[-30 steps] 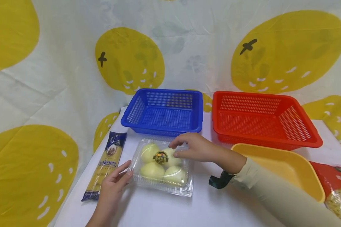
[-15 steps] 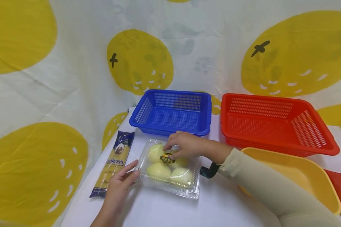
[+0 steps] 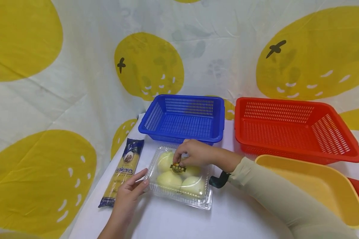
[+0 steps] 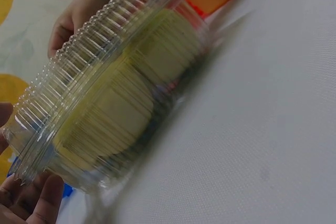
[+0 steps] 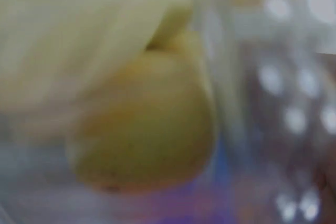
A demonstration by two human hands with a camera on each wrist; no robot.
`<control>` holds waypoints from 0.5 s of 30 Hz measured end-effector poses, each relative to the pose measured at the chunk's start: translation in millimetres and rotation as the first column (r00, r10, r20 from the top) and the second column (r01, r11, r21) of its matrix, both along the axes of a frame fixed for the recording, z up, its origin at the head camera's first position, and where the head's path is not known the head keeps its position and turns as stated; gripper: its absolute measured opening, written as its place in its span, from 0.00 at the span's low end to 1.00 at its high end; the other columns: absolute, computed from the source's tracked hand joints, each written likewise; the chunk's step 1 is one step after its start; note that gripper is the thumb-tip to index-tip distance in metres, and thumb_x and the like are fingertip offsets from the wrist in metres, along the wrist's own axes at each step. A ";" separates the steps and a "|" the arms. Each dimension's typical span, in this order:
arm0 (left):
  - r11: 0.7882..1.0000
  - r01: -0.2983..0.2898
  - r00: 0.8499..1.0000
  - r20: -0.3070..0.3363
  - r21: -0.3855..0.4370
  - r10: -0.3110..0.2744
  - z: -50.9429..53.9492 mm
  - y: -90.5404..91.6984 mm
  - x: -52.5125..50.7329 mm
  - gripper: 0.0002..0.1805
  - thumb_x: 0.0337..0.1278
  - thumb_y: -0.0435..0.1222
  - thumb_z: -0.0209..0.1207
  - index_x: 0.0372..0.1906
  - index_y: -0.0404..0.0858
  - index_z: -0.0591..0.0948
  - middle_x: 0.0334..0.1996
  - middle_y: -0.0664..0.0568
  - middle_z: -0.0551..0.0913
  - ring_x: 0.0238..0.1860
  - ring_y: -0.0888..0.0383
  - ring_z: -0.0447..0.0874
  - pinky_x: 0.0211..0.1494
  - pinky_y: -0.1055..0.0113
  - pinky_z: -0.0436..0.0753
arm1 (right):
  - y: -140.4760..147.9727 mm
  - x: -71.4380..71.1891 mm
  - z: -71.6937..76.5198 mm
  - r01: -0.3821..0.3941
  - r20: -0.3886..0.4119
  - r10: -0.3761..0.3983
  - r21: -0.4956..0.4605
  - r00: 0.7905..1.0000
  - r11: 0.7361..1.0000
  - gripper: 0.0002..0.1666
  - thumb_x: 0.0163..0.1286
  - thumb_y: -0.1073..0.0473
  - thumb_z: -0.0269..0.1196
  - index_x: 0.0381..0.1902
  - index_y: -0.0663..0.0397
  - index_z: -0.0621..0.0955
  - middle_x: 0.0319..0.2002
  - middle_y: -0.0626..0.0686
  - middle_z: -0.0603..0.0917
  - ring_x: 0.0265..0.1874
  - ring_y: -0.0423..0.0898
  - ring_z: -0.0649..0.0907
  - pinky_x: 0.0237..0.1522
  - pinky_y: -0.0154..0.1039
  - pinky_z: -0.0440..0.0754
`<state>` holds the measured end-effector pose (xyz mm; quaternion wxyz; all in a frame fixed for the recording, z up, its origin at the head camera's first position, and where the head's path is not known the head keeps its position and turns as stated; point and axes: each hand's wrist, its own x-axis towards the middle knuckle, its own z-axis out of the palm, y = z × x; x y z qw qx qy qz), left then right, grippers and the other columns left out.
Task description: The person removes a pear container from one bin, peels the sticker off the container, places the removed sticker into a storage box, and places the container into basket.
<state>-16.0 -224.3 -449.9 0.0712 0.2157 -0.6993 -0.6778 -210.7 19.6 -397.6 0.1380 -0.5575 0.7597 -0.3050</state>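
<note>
Ribbed clear plastic box [image 3: 176, 186]; left hand [image 3: 129, 193] touching, fingers spread; right hand [image 3: 198, 153] curled at label [image 3: 178, 169], pinch unclear.

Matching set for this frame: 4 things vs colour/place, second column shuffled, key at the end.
Things
1. box
2. packet
3. tray
4. right hand

Colour or place
A. yellow-orange, in front of the red basket
B. over the box
C. clear plastic, between packet and tray
D. blue and gold, left of the box

Pairs: 1-C, 2-D, 3-A, 4-B
</note>
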 end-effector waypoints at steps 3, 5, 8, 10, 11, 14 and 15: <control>1.000 0.002 1.000 0.000 0.012 -0.002 0.0 1.3 -0.3 0.25 0.68 0.30 0.69 0.69 0.38 0.83 0.66 0.51 0.83 0.51 0.61 0.88 0.51 0.65 0.89 | 0.6 0.1 -1.2 0.029 0.037 -0.029 -0.002 0.999 1.000 0.11 0.70 0.64 0.71 0.44 0.42 0.92 0.39 0.33 0.89 0.47 0.45 0.81 0.55 0.41 0.78; 1.000 0.001 1.000 -0.004 0.020 -0.001 0.5 1.5 -0.1 0.26 0.69 0.29 0.68 0.69 0.38 0.82 0.67 0.50 0.83 0.51 0.61 0.88 0.51 0.65 0.89 | 0.8 0.4 -2.3 0.040 0.060 -0.039 -0.015 0.997 0.999 0.11 0.71 0.64 0.70 0.44 0.42 0.92 0.39 0.33 0.89 0.47 0.45 0.81 0.56 0.41 0.79; 1.000 0.000 1.000 -0.009 0.021 0.000 0.7 1.2 0.9 0.26 0.68 0.28 0.68 0.70 0.37 0.82 0.67 0.48 0.82 0.50 0.60 0.88 0.52 0.65 0.89 | 1.2 0.4 -4.8 0.051 0.110 -0.047 -0.035 0.993 0.998 0.11 0.72 0.64 0.69 0.45 0.41 0.91 0.40 0.33 0.89 0.48 0.43 0.81 0.57 0.42 0.79; 1.000 0.000 1.000 -0.006 0.019 0.000 0.4 0.7 1.6 0.26 0.68 0.29 0.69 0.70 0.37 0.82 0.68 0.48 0.82 0.50 0.61 0.88 0.52 0.64 0.89 | 1.4 0.6 -6.0 0.051 0.143 -0.043 -0.053 0.989 0.997 0.11 0.72 0.64 0.69 0.44 0.41 0.91 0.41 0.33 0.89 0.48 0.41 0.81 0.57 0.43 0.79; 1.000 0.001 1.000 -0.004 0.017 -0.001 0.2 0.5 2.0 0.26 0.68 0.29 0.69 0.70 0.37 0.82 0.68 0.48 0.82 0.50 0.60 0.88 0.52 0.64 0.89 | 1.6 0.6 -6.8 0.047 0.160 -0.036 -0.066 0.986 0.997 0.11 0.73 0.64 0.69 0.44 0.42 0.91 0.41 0.33 0.89 0.49 0.41 0.81 0.57 0.44 0.80; 1.000 0.001 1.000 -0.004 0.011 -0.001 0.5 -0.2 2.0 0.26 0.69 0.30 0.69 0.70 0.37 0.82 0.68 0.48 0.82 0.50 0.60 0.87 0.52 0.64 0.89 | 2.2 0.7 -7.3 0.023 0.195 -0.001 -0.113 0.981 0.993 0.10 0.73 0.65 0.68 0.44 0.43 0.91 0.42 0.35 0.89 0.50 0.41 0.80 0.57 0.46 0.79; 1.000 0.000 1.000 -0.001 0.009 0.000 0.9 -0.5 2.1 0.26 0.69 0.30 0.69 0.70 0.38 0.82 0.68 0.49 0.82 0.50 0.60 0.87 0.52 0.64 0.89 | 2.2 1.0 -7.1 0.012 0.201 0.015 -0.131 0.979 0.991 0.10 0.73 0.65 0.68 0.44 0.44 0.91 0.43 0.36 0.89 0.50 0.41 0.80 0.58 0.46 0.79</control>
